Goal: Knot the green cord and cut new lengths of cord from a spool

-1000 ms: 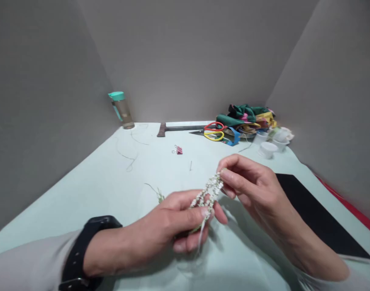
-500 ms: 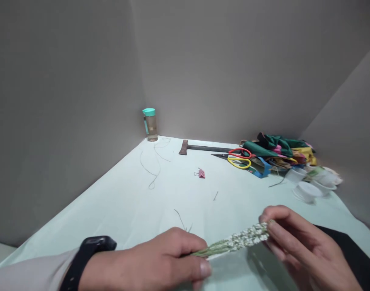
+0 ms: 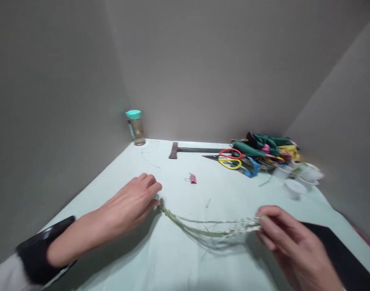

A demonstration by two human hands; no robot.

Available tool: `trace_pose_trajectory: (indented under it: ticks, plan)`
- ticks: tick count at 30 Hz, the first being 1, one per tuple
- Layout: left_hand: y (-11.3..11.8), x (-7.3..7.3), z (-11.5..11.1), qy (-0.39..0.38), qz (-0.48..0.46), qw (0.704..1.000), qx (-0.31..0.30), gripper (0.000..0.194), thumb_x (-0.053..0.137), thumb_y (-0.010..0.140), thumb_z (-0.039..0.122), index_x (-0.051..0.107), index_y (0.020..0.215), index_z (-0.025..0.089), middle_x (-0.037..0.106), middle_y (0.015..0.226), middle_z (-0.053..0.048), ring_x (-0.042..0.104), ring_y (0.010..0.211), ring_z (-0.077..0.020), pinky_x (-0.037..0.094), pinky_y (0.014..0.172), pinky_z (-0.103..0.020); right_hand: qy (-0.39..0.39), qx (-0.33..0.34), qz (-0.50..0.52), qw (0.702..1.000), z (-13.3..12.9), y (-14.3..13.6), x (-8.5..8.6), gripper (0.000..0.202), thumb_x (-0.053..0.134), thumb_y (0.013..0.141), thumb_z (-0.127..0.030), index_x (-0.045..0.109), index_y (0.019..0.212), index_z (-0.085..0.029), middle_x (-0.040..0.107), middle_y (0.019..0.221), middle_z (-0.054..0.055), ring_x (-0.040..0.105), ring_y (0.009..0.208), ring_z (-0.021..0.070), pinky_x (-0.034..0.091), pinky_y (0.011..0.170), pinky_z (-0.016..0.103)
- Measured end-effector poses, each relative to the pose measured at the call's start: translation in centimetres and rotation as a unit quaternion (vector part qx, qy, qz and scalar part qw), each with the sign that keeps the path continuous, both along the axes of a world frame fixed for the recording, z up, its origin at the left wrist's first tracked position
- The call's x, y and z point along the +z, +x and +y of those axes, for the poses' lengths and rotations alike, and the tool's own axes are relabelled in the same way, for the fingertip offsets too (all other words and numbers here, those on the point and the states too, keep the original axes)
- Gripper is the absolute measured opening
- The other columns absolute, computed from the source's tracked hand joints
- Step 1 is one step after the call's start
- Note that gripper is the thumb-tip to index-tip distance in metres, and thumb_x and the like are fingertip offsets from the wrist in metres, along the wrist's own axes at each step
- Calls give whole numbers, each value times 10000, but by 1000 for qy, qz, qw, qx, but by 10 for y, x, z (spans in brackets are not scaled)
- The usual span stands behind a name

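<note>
The left hand (image 3: 136,200) pinches the green stem end of the flower bunch (image 3: 199,231), and the right hand (image 3: 289,238) pinches its white tip. The bunch hangs in a low curve between them, over the pale table (image 3: 118,266). The pink clip (image 3: 193,178) lies behind it, and the scissors (image 3: 230,159) lie farther back.

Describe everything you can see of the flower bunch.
The bunch has thin green stems and small white blossoms at one end; real or artificial, I can't tell. Its stems spread apart midway and sag in a shallow curve, apparently just above the table. The left hand holds the stem end, the right hand pinches the blossom end; both ends are partly hidden.
</note>
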State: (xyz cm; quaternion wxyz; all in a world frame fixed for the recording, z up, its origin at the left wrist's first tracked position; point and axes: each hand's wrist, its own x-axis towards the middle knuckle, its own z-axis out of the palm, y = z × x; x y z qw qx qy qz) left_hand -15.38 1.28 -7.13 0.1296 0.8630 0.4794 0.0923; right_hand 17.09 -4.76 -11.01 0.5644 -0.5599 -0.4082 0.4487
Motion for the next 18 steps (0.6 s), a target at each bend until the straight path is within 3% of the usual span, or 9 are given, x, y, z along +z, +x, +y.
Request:
trace_pose_trajectory:
  ticks: [3, 5, 8, 10, 12, 14, 15, 16, 18]
  plan:
    - [24, 2, -10, -19, -63, 997, -46, 361, 389, 1079, 390, 561, 1351, 227, 561, 1384, -150, 546, 1229, -309, 442, 1042, -467, 39, 115, -96, 988, -4, -18, -6, 304, 700, 906, -481, 662, 791, -202, 478, 594, -32, 425, 548, 108, 351, 508, 225]
    - [43, 0, -22, -120, -154, 976, -100, 466, 499, 1055, 439, 452, 1512, 363, 496, 1555, -75, 488, 1401, -288, 424, 1161, -429, 103, 184, -174, 962, -7, -28, -13, 210, 657, 928, -332, 648, 770, -195, 541, 623, -23, 471, 562, 113, 381, 541, 238]
    - [67, -14, -40, -284, -208, 919, -174, 695, 643, 982, 422, 331, 1602, 457, 403, 1676, -28, 446, 1481, -294, 466, 1173, -380, 163, 212, -216, 939, -12, -39, -20, 123, 656, 866, -193, 631, 745, -197, 608, 686, -8, 549, 631, 128, 455, 626, 249]
    - [74, -29, -46, -325, -222, 905, -162, 770, 670, 950, 423, 306, 1629, 423, 365, 1704, -62, 432, 1492, -333, 453, 1194, -420, 180, 212, -213, 937, -14, -41, -21, 100, 637, 877, -185, 641, 778, -200, 633, 722, 4, 582, 665, 138, 483, 650, 251]
    - [74, -47, -49, -325, -235, 909, -115, 765, 650, 944, 481, 329, 1631, 382, 463, 1641, -105, 462, 1461, -361, 430, 1206, -471, 190, 203, -214, 936, -15, -39, -19, 92, 626, 906, -196, 663, 822, -198, 653, 754, 16, 597, 683, 141, 497, 668, 257]
    - [68, -64, -49, -319, -235, 915, -75, 614, 567, 982, 538, 448, 1567, 397, 736, 1269, -80, 623, 1263, -319, 510, 1119, -441, 195, 185, -216, 939, -16, -36, -17, 91, 640, 912, -213, 674, 829, -195, 652, 752, 16, 593, 683, 139, 504, 688, 263]
    - [64, -71, -48, -315, -229, 918, -74, 532, 521, 999, 552, 531, 1507, 396, 779, 1011, -55, 687, 1097, -298, 569, 1020, -405, 197, 177, -215, 940, -16, -35, -17, 91, 651, 905, -221, 675, 821, -193, 647, 744, 13, 588, 680, 137, 505, 691, 262]
    - [60, -76, -47, -300, -234, 923, -61, 460, 521, 997, 555, 628, 1413, 391, 774, 951, -46, 700, 1032, -288, 593, 954, -367, 201, 172, -214, 940, -16, -34, -17, 97, 660, 897, -231, 674, 810, -192, 646, 738, 12, 586, 678, 135, 506, 691, 259]
    - [52, -80, -43, -257, -253, 932, -29, 346, 562, 986, 525, 731, 1249, 377, 775, 1021, -38, 706, 973, -276, 612, 824, -310, 210, 169, -205, 941, -16, -32, -17, 114, 667, 890, -258, 674, 796, -193, 660, 741, 13, 586, 675, 130, 512, 686, 251]
